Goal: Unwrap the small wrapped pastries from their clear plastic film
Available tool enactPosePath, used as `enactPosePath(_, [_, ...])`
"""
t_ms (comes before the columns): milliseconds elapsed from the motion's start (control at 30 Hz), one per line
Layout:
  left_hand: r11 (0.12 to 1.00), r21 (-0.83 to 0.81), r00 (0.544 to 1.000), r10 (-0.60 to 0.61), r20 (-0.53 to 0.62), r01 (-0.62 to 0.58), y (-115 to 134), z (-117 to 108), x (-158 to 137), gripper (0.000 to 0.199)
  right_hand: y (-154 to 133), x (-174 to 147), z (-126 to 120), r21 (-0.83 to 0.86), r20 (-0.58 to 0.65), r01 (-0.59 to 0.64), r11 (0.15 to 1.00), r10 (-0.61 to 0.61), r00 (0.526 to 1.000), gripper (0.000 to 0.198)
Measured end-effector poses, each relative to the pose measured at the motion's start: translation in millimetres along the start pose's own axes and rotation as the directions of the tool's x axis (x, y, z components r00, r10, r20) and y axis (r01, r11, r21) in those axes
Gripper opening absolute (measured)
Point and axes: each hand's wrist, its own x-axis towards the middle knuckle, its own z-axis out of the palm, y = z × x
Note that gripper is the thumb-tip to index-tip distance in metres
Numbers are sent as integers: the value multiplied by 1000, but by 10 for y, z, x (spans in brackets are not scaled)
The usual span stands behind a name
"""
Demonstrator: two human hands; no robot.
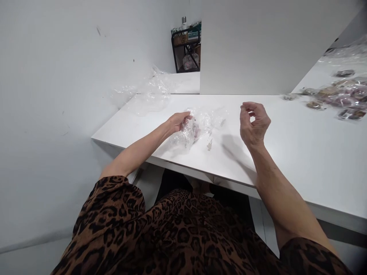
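Gripping a crinkled, clear plastic wrapper [186, 134] by its left side, in the head view, the bare left hand [180, 121] had thumb and fingers clamped on the film. The wrapper was near the front edge of the smooth white tabletop [289, 160]. It looked light, limp and slippery, probably easy to tear; a gathered fold seemed the surest hold. The bare right hand [254, 123] hung apart from it, thumb and fingers curled towards each other; whether the tips met or pinched something thin could not be told. Glare blurred the wrapper's outline and a pinkish patch within. The shiny, clear-wrapped packets [342, 100] were cut off at the right.
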Motion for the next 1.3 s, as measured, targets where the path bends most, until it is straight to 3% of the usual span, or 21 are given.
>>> enactPosePath(133, [998, 0, 987, 56, 150, -56, 237, 60, -157, 47, 16, -38, 46, 43, 29, 53, 998, -54, 998, 20])
enactPosePath(300, [985, 54, 980, 154, 130, -162, 380, 147, -280, 51, 40, -105, 97, 57, 123, 49, 997, -56, 991, 21])
enactPosePath(500, [982, -84, 970, 183, 162, -172, 341, 137, -327, 48, 28, -141, 85, 47, 320, 42, 998, -55, 946, 29])
enactPosePath(567, [968, -155, 963, 221, 156, -197, 339, 119, -337, 45, 35, -160, 94, 59, 429, 117, 991, -131, 894, 30])
enactPosePath(667, [941, -246, 950, 275, 149, -234, 375, 93, -363, 48, 81, -201, 131, 59, 609, 310, 949, -281, 742, 36])
enactPosePath(733, [922, -290, 944, 304, 129, -257, 429, 62, -379, 55, 134, -224, 160, -2, 705, 406, 914, -287, 649, 38])
enactPosePath(800, [904, -319, 940, 328, 92, -285, 495, 14, -385, 62, 192, -233, 184, -97, 747, 439, 893, -226, 625, 37])
enactPosePath(900, [882, -339, 932, 361, 37, -328, 570, -82, -371, 68, 271, -219, 205, -178, 732, 392, 903, -145, 666, 34])
enactPosePath(1000, [870, -354, 929, 371, 10, -344, 574, -177, -358, 73, 331, -190, 201, -211, 666, 267, 940, -61, 743, 31])
enactPosePath(1100, [863, -375, 930, 366, 4, -338, 531, -257, -367, 78, 358, -158, 171, -278, 481, 77, 957, 70, 874, 31])
enactPosePath(1167, [859, -386, 930, 367, 4, -337, 512, -300, -380, 82, 335, -141, 147, -271, 330, 9, 963, 84, 940, 35])
enactPosePath(1233, [854, -392, 928, 373, 4, -342, 524, -328, -398, 85, 272, -145, 138, -221, 309, 75, 972, -3, 951, 37])
enactPosePath(1300, [849, -395, 923, 385, 5, -352, 571, -337, -426, 88, 189, -188, 151, -155, 458, 225, 962, -132, 879, 37])
